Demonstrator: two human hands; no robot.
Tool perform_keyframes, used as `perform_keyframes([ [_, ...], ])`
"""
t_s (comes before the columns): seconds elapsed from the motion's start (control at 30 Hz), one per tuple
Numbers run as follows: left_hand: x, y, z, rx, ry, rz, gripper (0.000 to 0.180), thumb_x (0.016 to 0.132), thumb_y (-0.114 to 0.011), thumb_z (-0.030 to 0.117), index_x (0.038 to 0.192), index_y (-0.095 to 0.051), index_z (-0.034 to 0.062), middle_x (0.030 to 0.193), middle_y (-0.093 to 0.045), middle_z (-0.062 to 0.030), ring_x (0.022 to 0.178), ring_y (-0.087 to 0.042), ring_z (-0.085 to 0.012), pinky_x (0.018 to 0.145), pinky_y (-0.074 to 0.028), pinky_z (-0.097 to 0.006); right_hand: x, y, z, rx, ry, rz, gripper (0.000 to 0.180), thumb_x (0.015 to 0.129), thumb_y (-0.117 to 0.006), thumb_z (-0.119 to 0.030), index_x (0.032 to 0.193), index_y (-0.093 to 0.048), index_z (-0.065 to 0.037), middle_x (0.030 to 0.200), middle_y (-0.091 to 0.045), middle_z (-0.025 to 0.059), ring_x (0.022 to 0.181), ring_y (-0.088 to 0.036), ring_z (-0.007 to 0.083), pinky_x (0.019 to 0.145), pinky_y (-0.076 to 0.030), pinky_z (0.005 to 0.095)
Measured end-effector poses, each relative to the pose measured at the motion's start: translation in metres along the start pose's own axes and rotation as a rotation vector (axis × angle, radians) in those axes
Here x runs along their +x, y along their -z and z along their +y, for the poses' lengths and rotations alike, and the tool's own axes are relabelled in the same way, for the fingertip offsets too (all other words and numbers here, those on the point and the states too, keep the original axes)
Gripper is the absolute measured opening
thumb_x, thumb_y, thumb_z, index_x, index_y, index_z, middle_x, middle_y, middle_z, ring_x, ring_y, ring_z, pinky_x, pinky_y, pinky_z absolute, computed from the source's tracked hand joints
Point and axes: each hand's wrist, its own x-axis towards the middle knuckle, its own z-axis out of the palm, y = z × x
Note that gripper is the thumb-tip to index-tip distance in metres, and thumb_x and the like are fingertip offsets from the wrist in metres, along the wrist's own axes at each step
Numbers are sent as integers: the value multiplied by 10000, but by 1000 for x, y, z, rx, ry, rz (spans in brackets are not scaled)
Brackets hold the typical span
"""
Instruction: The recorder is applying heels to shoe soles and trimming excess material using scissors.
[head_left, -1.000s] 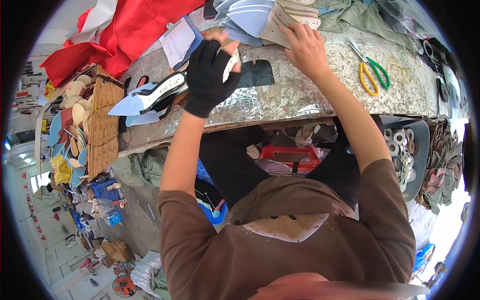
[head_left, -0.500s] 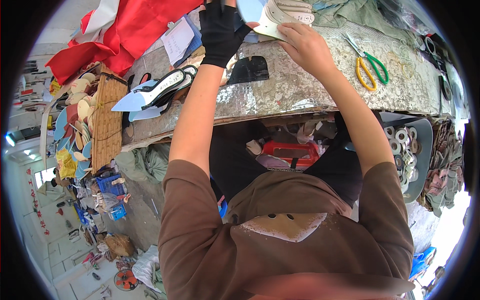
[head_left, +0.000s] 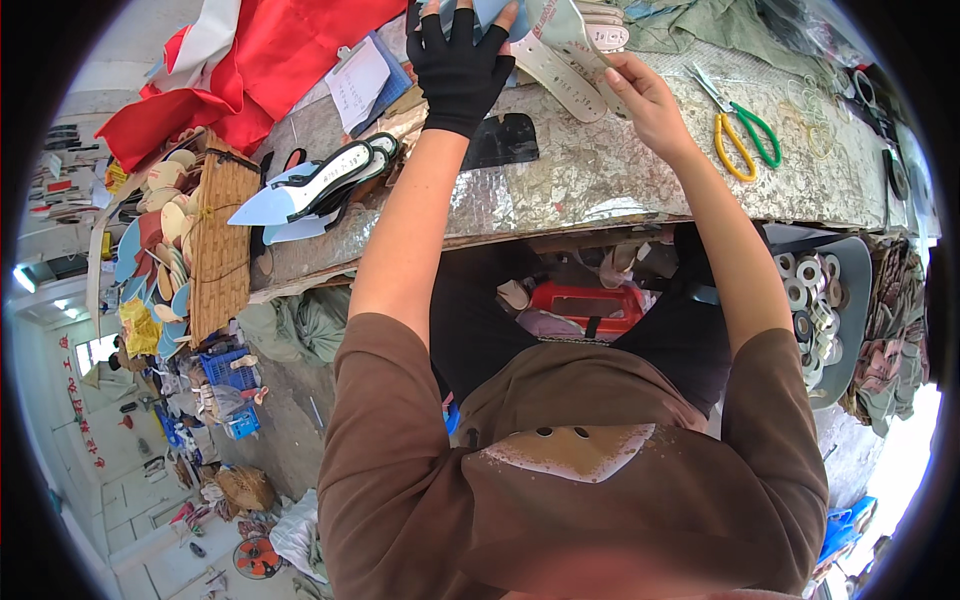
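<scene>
My left hand (head_left: pixel 462 75), in a black fingerless glove, lies at the far side of the bench with its fingers spread. Its thumb touches a light blue piece (head_left: pixel 489 12), and the picture's upper edge cuts off what lies beyond. My right hand (head_left: pixel 648 105) is bare and pinches the edge of a whitish insole (head_left: pixel 562 28), which stands tilted up with reddish print showing. Below that one lies another pale insole (head_left: pixel 565 85) with dark marks. More cream insoles (head_left: pixel 600 12) are stacked just behind.
Yellow-and-green-handled scissors (head_left: pixel 738 140) lie right of my right hand. A black flat piece (head_left: pixel 503 140) sits near the left wrist, with blue-and-white insoles (head_left: pixel 315 190) further left. A clipboard (head_left: pixel 362 85), red fabric (head_left: pixel 270 70) and wicker basket (head_left: pixel 222 235) stand left; a grey bin (head_left: pixel 850 320) holds rolls.
My right hand has moved right and raised the edge of the whitish insole, uncovering the marked one beneath. My left hand has shifted slightly right and toward me.
</scene>
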Motion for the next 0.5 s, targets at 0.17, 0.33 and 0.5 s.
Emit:
perform_keyframes([
  [0.17, -1, -5, 12, 57, 69, 78, 438, 783, -706, 236, 1218, -649, 230, 1482, -403, -182, 1386, -306, -456, 1020, -299, -658, 4, 2, 7, 236, -90, -2, 231, 1012, -566, -220, 1185, -611, -73, 1054, -631, -33, 985, -532, 48, 898, -398, 227],
  [0.33, -5, -20, 13, 60, -18, 3, 371, 870, -587, 165, 1237, -640, 186, 1556, -327, -147, 1458, -242, -372, 1126, -157, -661, 5, 16, 22, 491, -189, 95, 270, 1001, -559, -227, 1225, -588, -80, 1096, -649, 17, 1008, -591, 115, 885, -462, 273],
  [0.5, -31, -30, -24, 171, -144, 155, 362, 867, -574, 156, 1221, -649, 163, 1517, -381, -162, 1464, -229, -376, 1119, -156, -679, 7, 13, -28, 970, 3, 68, 409, 1038, -423, -254, 1372, -454, -21, 1231, -620, 141, 1086, -617, 232, 949, -497, 348],
])
